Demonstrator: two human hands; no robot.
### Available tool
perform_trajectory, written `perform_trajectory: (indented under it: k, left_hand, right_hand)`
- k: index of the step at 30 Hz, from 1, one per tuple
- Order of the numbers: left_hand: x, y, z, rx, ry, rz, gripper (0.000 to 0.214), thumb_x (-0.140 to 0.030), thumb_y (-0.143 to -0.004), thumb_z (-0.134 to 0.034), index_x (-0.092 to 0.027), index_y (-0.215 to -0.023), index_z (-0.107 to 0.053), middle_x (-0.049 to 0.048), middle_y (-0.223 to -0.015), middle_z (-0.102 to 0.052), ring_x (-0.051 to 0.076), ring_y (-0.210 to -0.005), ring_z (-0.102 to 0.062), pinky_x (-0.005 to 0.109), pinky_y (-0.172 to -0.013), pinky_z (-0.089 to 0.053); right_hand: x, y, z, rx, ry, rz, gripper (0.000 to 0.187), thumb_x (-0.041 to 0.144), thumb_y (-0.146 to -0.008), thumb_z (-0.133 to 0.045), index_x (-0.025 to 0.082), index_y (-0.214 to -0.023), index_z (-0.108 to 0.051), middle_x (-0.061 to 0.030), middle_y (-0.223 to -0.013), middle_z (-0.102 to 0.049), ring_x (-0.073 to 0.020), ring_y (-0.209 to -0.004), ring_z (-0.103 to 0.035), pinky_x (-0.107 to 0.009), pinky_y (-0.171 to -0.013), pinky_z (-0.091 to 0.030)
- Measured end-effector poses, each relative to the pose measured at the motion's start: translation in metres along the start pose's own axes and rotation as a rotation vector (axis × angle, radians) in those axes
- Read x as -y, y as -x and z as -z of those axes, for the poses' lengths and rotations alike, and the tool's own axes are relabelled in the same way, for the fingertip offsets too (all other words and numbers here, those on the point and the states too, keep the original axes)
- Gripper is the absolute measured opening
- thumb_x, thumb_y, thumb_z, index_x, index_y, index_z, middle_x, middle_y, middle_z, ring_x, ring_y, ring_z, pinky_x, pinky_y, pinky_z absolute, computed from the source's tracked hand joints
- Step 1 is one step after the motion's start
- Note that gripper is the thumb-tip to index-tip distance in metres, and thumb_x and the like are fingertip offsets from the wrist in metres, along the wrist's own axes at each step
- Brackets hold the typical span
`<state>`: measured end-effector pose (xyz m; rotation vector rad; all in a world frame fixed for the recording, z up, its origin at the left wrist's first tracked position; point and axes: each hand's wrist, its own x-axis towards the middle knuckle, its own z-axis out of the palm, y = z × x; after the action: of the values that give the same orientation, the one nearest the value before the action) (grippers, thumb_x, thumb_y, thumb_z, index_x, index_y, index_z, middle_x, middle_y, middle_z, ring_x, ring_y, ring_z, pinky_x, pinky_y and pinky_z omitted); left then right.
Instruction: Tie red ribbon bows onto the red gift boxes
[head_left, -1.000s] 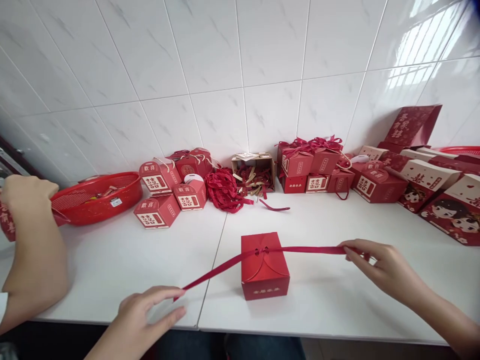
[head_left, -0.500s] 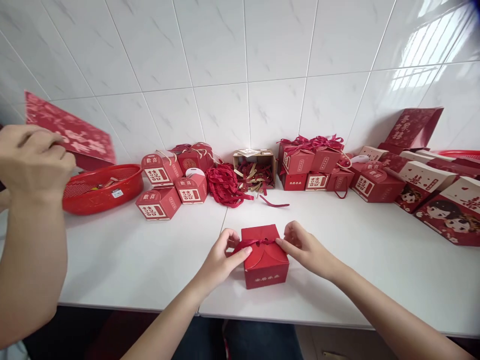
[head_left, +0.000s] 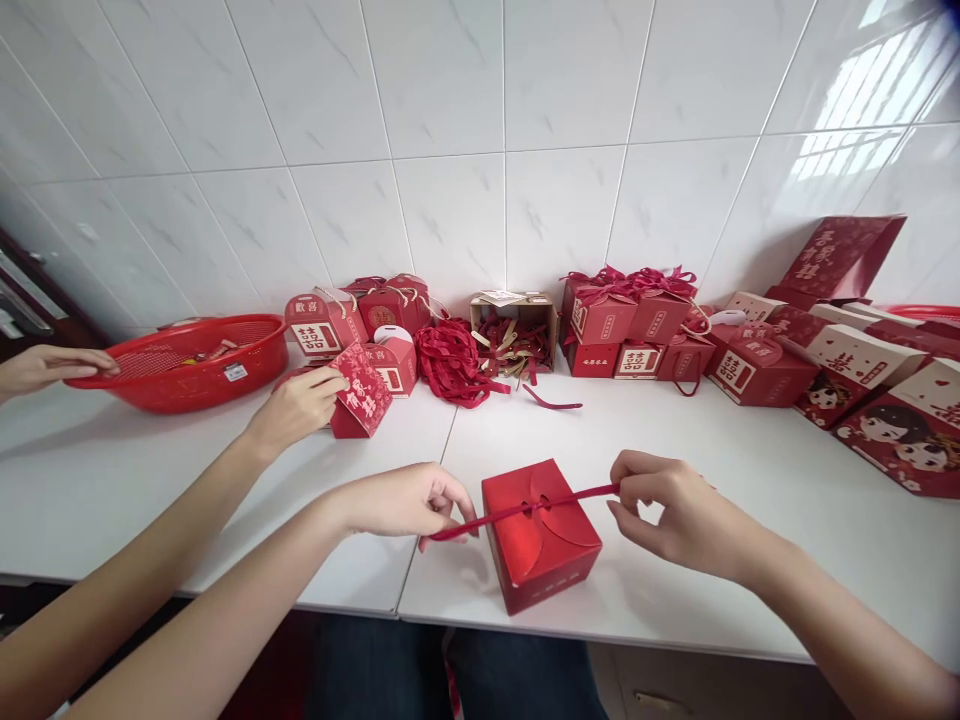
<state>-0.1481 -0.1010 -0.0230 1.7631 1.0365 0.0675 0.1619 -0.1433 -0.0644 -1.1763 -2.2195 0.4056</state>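
Note:
A small red gift box (head_left: 541, 543) with petal-shaped flaps stands near the front edge of the white table (head_left: 660, 590). A thin red ribbon (head_left: 540, 505) runs through its top. My left hand (head_left: 409, 498) pinches the ribbon's left end just left of the box. My right hand (head_left: 675, 510) pinches the other end at the box's right. Both hands are closed on the ribbon and pull it taut across the box top.
Another person's hand (head_left: 296, 405) holds a red folded box (head_left: 362, 403) at left, and their other hand (head_left: 45, 365) rests on a red basket (head_left: 180, 362). Along the tiled wall stand several red gift boxes (head_left: 630, 330), a ribbon heap (head_left: 450, 362), a cardboard box (head_left: 514, 330) and flat printed boxes (head_left: 870, 390).
My hands moved apart from the box top, drawing the ribbon out sideways. The box turned slightly. The other person lowered a red box from the upper left down onto the table.

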Motion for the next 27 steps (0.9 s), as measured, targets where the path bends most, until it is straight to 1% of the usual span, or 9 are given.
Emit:
perform_trajectory:
  k: [2, 3, 5, 7, 11, 16, 18, 21, 27]
  left_hand:
    - [-0.01, -0.001, 0.003, 0.176, 0.066, -0.06, 0.017, -0.033, -0.071, -0.069, -0.022, -0.079, -0.078, 0.0019, -0.057, -0.064, 0.013, -0.046, -0.046, 0.025, -0.047, -0.032]
    - [-0.015, -0.001, 0.002, 0.209, 0.104, -0.09, 0.019, -0.036, -0.072, -0.069, -0.022, -0.081, -0.078, 0.0027, -0.058, -0.065, 0.013, -0.046, -0.046, 0.026, -0.047, -0.032]
    - [-0.022, -0.003, -0.003, 0.175, 0.169, -0.15, 0.024, -0.039, -0.076, -0.066, -0.021, -0.086, -0.078, 0.0024, -0.052, -0.063, 0.011, -0.043, -0.039, 0.025, -0.045, -0.028]
    - [-0.027, -0.003, -0.013, 0.058, 0.223, -0.209, 0.028, -0.04, -0.081, -0.061, -0.019, -0.089, -0.078, 0.0009, -0.045, -0.057, 0.009, -0.042, -0.031, 0.024, -0.045, -0.025]
    - [-0.038, -0.003, -0.038, -0.245, 0.251, -0.302, 0.032, -0.036, -0.088, -0.051, -0.016, -0.087, -0.076, -0.0017, -0.051, -0.053, 0.009, -0.052, -0.038, 0.021, -0.052, -0.032]
    - [-0.048, -0.012, -0.062, -0.562, -0.255, -0.327, 0.029, -0.021, -0.088, -0.044, -0.019, -0.074, -0.07, -0.0022, -0.064, -0.049, 0.011, -0.059, -0.043, 0.021, -0.055, -0.033]
    - [-0.047, -0.019, -0.069, -0.643, -0.385, -0.32, 0.026, -0.018, -0.086, -0.045, -0.02, -0.075, -0.068, -0.0019, -0.065, -0.049, 0.012, -0.059, -0.045, 0.022, -0.055, -0.034]
    - [-0.041, -0.028, -0.079, -0.749, -0.451, -0.315, 0.023, -0.016, -0.085, -0.046, -0.021, -0.081, -0.068, -0.0015, -0.067, -0.051, 0.012, -0.059, -0.048, 0.022, -0.055, -0.035]
    - [-0.03, -0.037, -0.089, -0.828, -0.52, -0.328, 0.041, -0.012, -0.086, -0.043, -0.026, -0.117, -0.064, 0.0003, -0.079, -0.058, 0.013, -0.062, -0.056, 0.023, -0.055, -0.04]
  right_hand:
    - [0.006, 0.0, -0.008, -0.19, 0.103, 0.019, 0.033, 0.024, -0.087, -0.051, 0.019, -0.055, -0.055, -0.0057, -0.075, -0.058, -0.0124, -0.053, -0.048, -0.029, -0.05, -0.041]
    - [0.009, -0.001, -0.012, -0.305, 0.119, 0.031, 0.034, 0.026, -0.088, -0.052, 0.019, -0.054, -0.056, -0.006, -0.073, -0.058, -0.0123, -0.052, -0.049, -0.028, -0.048, -0.041]
    - [0.016, -0.004, -0.016, -0.492, 0.092, 0.068, 0.033, 0.027, -0.086, -0.058, 0.019, -0.054, -0.058, -0.006, -0.069, -0.06, -0.0123, -0.05, -0.051, -0.026, -0.042, -0.04]
    - [0.023, -0.007, -0.014, -0.578, 0.028, 0.102, 0.03, 0.025, -0.084, -0.061, 0.019, -0.055, -0.06, -0.0054, -0.068, -0.061, -0.0125, -0.051, -0.053, -0.025, -0.04, -0.039]
    - [0.037, -0.012, -0.008, -0.512, -0.101, 0.125, 0.03, 0.028, -0.086, -0.06, 0.019, -0.057, -0.063, -0.0053, -0.069, -0.062, -0.0127, -0.053, -0.056, -0.024, -0.044, -0.043]
    - [0.043, -0.017, -0.017, -0.358, -0.196, 0.196, 0.024, 0.024, -0.085, -0.062, 0.018, -0.063, -0.069, -0.0057, -0.072, -0.063, -0.0113, -0.055, -0.056, -0.022, -0.046, -0.044]
    - [0.043, -0.019, -0.023, -0.343, -0.229, 0.121, 0.021, 0.022, -0.083, -0.063, 0.018, -0.064, -0.07, -0.0052, -0.072, -0.063, -0.0114, -0.055, -0.055, -0.022, -0.047, -0.044]
    - [0.045, -0.021, -0.032, -0.323, -0.298, -0.08, 0.019, 0.024, -0.08, -0.065, 0.02, -0.063, -0.071, -0.0042, -0.072, -0.063, -0.0123, -0.056, -0.055, -0.023, -0.049, -0.045]
    - [0.049, -0.027, -0.033, -0.27, -0.392, -0.334, 0.014, 0.027, -0.074, -0.063, 0.02, -0.064, -0.071, -0.0047, -0.08, -0.065, -0.016, -0.066, -0.058, -0.027, -0.06, -0.047]
